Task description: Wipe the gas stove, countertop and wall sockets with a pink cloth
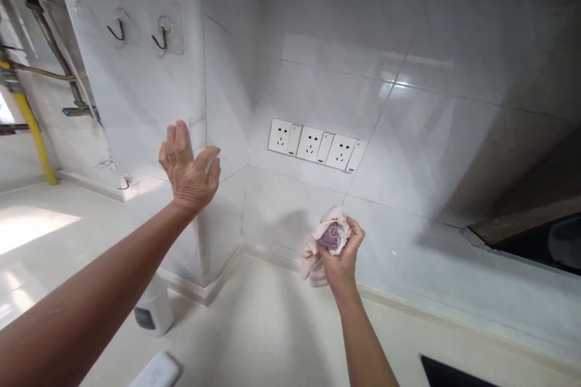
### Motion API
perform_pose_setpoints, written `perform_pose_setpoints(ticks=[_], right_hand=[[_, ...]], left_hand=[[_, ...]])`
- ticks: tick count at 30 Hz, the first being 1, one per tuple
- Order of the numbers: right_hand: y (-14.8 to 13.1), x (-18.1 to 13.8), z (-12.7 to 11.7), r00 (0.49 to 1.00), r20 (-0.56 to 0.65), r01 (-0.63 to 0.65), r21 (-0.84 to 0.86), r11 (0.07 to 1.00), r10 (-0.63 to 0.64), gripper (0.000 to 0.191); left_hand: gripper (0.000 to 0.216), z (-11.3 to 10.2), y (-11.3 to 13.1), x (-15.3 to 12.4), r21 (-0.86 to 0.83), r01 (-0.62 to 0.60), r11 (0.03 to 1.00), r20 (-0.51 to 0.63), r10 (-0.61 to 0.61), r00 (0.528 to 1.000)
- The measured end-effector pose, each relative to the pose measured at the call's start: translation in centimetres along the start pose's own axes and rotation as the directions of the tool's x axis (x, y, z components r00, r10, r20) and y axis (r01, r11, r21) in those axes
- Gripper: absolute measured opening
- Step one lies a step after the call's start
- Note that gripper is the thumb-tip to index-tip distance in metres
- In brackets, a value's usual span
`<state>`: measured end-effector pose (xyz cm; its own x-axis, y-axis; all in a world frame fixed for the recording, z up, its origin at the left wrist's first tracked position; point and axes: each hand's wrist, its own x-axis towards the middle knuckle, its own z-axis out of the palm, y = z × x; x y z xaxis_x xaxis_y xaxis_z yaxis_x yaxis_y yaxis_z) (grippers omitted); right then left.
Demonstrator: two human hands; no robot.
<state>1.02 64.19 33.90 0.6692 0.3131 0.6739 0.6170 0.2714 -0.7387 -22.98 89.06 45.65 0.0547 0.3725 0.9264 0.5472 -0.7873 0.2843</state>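
As viewed from my remote station through the head camera, the right hand (342, 260) is nearest the work: its fingers (353, 242) are curled closed around the bunched middle of a pale pink cloth (315, 269), and a purple patch (331, 236) shows at the centre of the bundle. Treat the cloth as light, soft and limp, and take hold at the bunched mass, as the loose folds below the hand offer no stiffness. Dampness cannot be determined from this view. The left hand (188, 178) is raised and open, with its digits loosely spread and holding nothing; I cannot tell whether it touches the wall behind it.

Below the hands, the pale worktop (254, 332) carries a white plastic bottle (153, 308), a white rectangular object (157, 370) and a black panel (447, 373) at the lower right. Farther out stands the tiled wall (318, 12), with a row of three white socket plates (313, 144) above the cloth. Two metal wall hooks (117, 27) are mounted at upper left, beyond which runs a yellow pipe (34, 127).
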Motion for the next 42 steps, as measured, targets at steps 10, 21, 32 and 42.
perform_pose_setpoints(ticks=[10, 21, 32, 42], right_hand=[[-1.6, -5.9, -1.9, 0.990, -0.107, 0.087, -0.073, 0.994, -0.094, 0.064], [-3.9, -14.1, -4.0, 0.975, 0.221, -0.034, 0.020, 0.999, 0.028, 0.062], [-6.5, -12.6, -5.4, 0.966, 0.178, -0.199, 0.043, 0.979, 0.188, 0.014], [-5.6, -13.1, -5.9, 0.998, 0.059, -0.019, -0.009, 1.000, 0.019, 0.010]], left_hand=[[0.031, -2.1, 9.9, -9.6, -0.298, 0.208, 0.932, 0.316, -0.109, 0.942], [0.041, -3.2, 17.9, -17.1, -0.441, 0.888, 0.128, 0.894, -0.023, 0.447], [0.006, -5.9, 15.1, -16.8, -0.652, 0.725, 0.222, 0.755, 0.274, 0.595], [0.054, -6.0, 14.5, -20.2, -0.382, 0.884, 0.270, 0.917, 0.233, 0.325]])
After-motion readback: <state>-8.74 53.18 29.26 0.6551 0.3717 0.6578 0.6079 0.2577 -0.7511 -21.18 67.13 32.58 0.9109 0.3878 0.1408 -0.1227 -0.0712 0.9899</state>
